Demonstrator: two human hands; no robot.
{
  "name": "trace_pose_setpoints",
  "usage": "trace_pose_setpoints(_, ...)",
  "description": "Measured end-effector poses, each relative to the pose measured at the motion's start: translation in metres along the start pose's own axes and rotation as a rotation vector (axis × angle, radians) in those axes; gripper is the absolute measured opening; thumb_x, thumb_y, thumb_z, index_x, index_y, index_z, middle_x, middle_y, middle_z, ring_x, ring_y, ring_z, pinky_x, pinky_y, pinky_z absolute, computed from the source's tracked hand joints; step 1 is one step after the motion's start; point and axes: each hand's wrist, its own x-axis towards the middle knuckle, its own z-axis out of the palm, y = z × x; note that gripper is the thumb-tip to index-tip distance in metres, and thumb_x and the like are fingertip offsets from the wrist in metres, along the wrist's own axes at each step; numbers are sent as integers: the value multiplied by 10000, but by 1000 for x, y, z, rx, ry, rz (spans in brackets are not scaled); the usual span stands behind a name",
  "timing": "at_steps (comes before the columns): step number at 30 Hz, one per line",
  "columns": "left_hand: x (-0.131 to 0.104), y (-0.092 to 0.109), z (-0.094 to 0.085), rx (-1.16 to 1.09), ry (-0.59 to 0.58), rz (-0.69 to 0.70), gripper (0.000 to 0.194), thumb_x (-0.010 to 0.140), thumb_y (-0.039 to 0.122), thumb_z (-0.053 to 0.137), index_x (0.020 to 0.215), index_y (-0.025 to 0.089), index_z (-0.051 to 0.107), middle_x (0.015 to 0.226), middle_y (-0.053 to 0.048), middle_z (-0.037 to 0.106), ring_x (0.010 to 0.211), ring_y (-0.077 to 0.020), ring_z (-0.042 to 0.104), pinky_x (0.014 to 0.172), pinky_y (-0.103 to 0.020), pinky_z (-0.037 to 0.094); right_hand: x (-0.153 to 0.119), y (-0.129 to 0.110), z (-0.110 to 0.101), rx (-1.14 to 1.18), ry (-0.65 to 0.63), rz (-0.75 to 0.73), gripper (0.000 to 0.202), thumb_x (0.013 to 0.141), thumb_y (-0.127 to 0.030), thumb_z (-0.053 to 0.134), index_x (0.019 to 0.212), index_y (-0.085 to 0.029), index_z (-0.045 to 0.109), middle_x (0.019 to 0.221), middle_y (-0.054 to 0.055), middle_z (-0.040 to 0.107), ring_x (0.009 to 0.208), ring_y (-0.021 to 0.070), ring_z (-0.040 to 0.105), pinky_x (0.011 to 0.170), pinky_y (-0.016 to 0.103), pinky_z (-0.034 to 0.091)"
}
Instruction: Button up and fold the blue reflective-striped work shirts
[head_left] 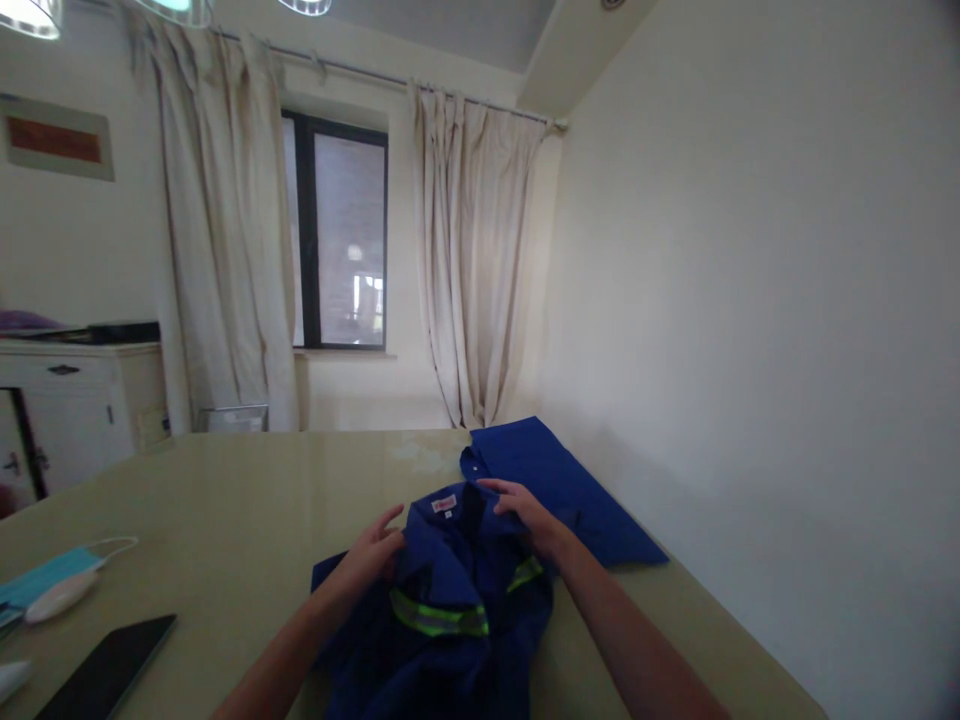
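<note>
A blue work jacket [442, 670] with yellow-green reflective bands lies in front of me on the table, its collar pointing away and a white label showing inside the neck. My left hand [381, 548] grips the jacket near the left side of the collar, index finger stretched out and the other fingers curled. On the opposite side, my right hand [529, 515] has its fingers on the collar's right edge, thumb side hidden in the cloth. Just beyond the right hand lies a flat, folded blue garment [570, 490] beside the wall.
On the left of the table [247, 530] are a dark phone [109, 665], a light blue face mask [56, 578] and a white oval object [61, 597]. A white wall [750, 350] borders the right side. Behind stand curtains [480, 250] and a white cabinet [75, 400].
</note>
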Motion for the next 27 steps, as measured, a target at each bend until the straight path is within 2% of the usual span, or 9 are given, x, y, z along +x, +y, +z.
trace_pose_setpoints(3, -7, 9, 18, -86, -167, -17, 730, 713, 541, 798, 1316, 183, 595, 833, -31, 763, 720, -225, 720, 621, -306, 548, -18, -36, 0, 62, -130, -34, 663, 589, -211, 578, 1239, -206, 710, 1036, 43, 759, 719, 150, 653, 646, 244, 495)
trace_pose_setpoints(6, -11, 10, 42, -224, -252, 41, 851, 614, 528, 911, 1326, 195, 585, 1170, -123, 761, 1054, -307, 730, 895, -402, 595, -35, -68, 16, 78, -261, -48, 643, 581, -172, 575, 1204, -204, 726, 1083, 54, 758, 755, 159, 672, 646, 234, 501)
trace_pose_setpoints(8, -11, 8, 54, -302, -240, 59, 955, 561, 481, 957, 1376, 199, 547, 1219, -150, 746, 1102, -329, 719, 977, -451, 574, -46, -83, 26, 86, -306, -62, 650, 591, -157, 584, 1226, -219, 708, 1125, 52, 749, 768, 154, 677, 638, 219, 495)
trace_pose_setpoints(11, -8, 8, 58, -411, -212, 104, 1039, 542, 448, 974, 1430, 203, 495, 1138, -145, 777, 1034, -341, 745, 968, -499, 578, -59, -95, 26, 80, -347, -95, 661, 624, -156, 630, 1278, -246, 666, 1145, 40, 736, 754, 145, 672, 623, 213, 490)
trace_pose_setpoints(14, -14, 17, 48, -504, -213, 162, 934, 597, 417, 950, 1404, 205, 531, 1150, -122, 779, 1071, -329, 736, 1004, -484, 562, -63, -94, 5, 15, -317, -133, 690, 669, -173, 692, 1346, -278, 613, 1160, 28, 723, 849, 177, 685, 714, 261, 533)
trace_pose_setpoints(18, -40, 39, 30, -562, -255, 191, 656, 719, 320, 874, 1321, 211, 634, 1284, -108, 729, 1234, -314, 658, 1115, -447, 485, -45, -67, -27, -158, -130, -157, 840, 664, -245, 816, 1446, -290, 512, 1110, 40, 719, 968, 235, 678, 869, 397, 550)
trace_pose_setpoints(21, -58, 50, 23, -525, -373, 221, 608, 775, 274, 827, 1350, 229, 633, 1321, -102, 708, 1308, -319, 601, 1167, -470, 426, -29, -42, -28, -258, -5, -175, 883, 640, -290, 860, 1450, -257, 508, 1176, 63, 691, 1046, 258, 658, 968, 469, 515)
trace_pose_setpoints(24, -66, 55, 21, -410, -431, 276, 595, 792, 285, 813, 1358, 251, 633, 1344, -82, 696, 1323, -311, 584, 1186, -473, 395, -23, -34, -9, -234, -130, -234, 920, 654, -198, 813, 1499, -265, 455, 1307, 59, 649, 1170, 252, 615, 1065, 445, 453)
trace_pose_setpoints(27, -67, 58, 14, -289, -375, 331, 546, 784, 350, 818, 1301, 250, 675, 1318, -74, 711, 1284, -312, 610, 1160, -459, 423, -25, -45, 6, -212, -320, -228, 872, 670, -141, 740, 1490, -278, 478, 1261, 25, 675, 1145, 231, 626, 1053, 396, 453)
